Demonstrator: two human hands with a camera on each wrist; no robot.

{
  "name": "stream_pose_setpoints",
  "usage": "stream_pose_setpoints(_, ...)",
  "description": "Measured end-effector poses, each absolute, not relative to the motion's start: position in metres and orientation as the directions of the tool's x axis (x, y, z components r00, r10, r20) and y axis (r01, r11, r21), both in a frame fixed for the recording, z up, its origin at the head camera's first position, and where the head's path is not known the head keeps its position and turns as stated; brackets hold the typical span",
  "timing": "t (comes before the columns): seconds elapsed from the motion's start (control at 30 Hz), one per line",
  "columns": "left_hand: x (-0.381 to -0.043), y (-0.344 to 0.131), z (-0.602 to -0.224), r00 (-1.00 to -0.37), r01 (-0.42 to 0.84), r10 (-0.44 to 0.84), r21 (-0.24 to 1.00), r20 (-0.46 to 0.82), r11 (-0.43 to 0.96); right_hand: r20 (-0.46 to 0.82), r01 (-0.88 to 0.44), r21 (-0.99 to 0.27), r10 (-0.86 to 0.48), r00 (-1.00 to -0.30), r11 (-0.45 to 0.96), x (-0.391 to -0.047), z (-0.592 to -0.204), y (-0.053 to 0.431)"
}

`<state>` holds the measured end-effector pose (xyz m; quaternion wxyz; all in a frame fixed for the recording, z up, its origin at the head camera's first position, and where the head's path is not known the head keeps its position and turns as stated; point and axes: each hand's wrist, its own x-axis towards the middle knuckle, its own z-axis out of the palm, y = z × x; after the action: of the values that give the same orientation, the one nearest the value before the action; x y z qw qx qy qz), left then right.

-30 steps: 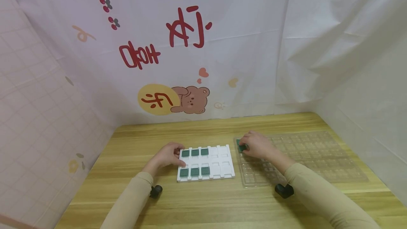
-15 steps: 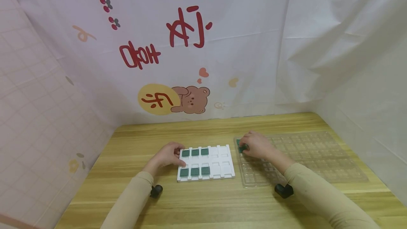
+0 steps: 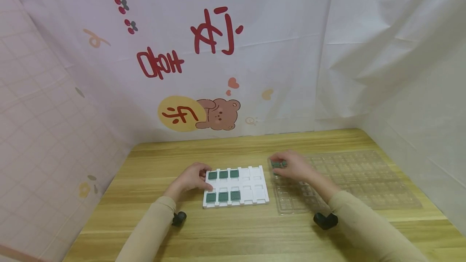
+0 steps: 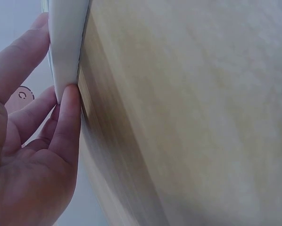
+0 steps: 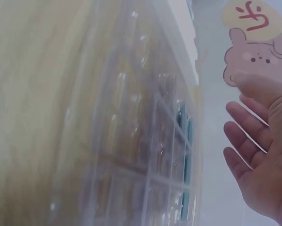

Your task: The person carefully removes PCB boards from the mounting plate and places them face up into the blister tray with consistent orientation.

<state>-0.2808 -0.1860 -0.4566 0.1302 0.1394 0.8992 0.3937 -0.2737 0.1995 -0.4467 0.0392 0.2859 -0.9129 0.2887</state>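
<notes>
With thumb and fingertips, my left hand [image 3: 191,177] grips the left end of the white tray [image 3: 259,173]; the left wrist view shows this pinch on the tray's edge [image 4: 65,47]. Two rows of green square chips [image 3: 223,196] fill the tray's left part, and the pockets at its right are bare. My right hand [image 3: 295,167] is over the far left corner of the clear plastic tray [image 3: 393,195], thumb and fingers apart. Green chips [image 3: 276,165] in that corner show between them. In the right wrist view the hand [image 5: 270,146] is empty beside the clear tray.
Both trays lie on a wooden table [image 3: 233,233], a narrow gap between them. White printed sheets [image 3: 284,51] hang behind and at both sides. A black device [image 3: 179,218] sits under the left wrist, another black device [image 3: 325,220] under the right.
The right hand's fingers, earlier bunched at the green chip, have spread apart, uncovering more green between them. The left hand and the white tray have stayed in place.
</notes>
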Motion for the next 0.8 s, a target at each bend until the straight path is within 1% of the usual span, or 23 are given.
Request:
stream_pose_setpoints(0.07,-0.281,-0.186,-0.456,-0.927,0.148,0.353,0.744,-0.125,0.652,0.225,-0.517,-0.584,-0.488,-0.844,0.626,-0.271,-0.444,0.197)
stream_pose_setpoints(0.13,-0.281,-0.186,-0.457,-0.928,0.147,0.351,0.742,-0.126,0.654,0.227,-0.507,-0.631,-0.485,-0.845,0.588,-0.269,-0.442,0.194)
stream_pose_setpoints(0.27,-0.281,-0.186,-0.457,-0.929,0.143,0.346,0.742,-0.127,0.655,0.247,-0.507,-0.691,-0.49,-0.836,0.515,-0.265,-0.438,0.186)
stream_pose_setpoints(0.5,-0.28,-0.186,-0.456,-0.93,0.136,0.344,0.753,-0.127,0.644,0.248,-0.485,-0.745,-0.484,-0.839,0.459,-0.258,-0.431,0.167)
stream_pose_setpoints(0.7,-0.28,-0.186,-0.455,-0.93,0.137,0.345,0.752,-0.127,0.645,0.283,-0.53,-0.73,-0.516,-0.809,0.431,-0.252,-0.43,0.153)
stream_pose_setpoints(0.8,-0.279,-0.186,-0.455,-0.93,0.14,0.347,0.75,-0.125,0.647,0.265,-0.521,-0.733,-0.522,-0.81,0.437,-0.251,-0.433,0.146)
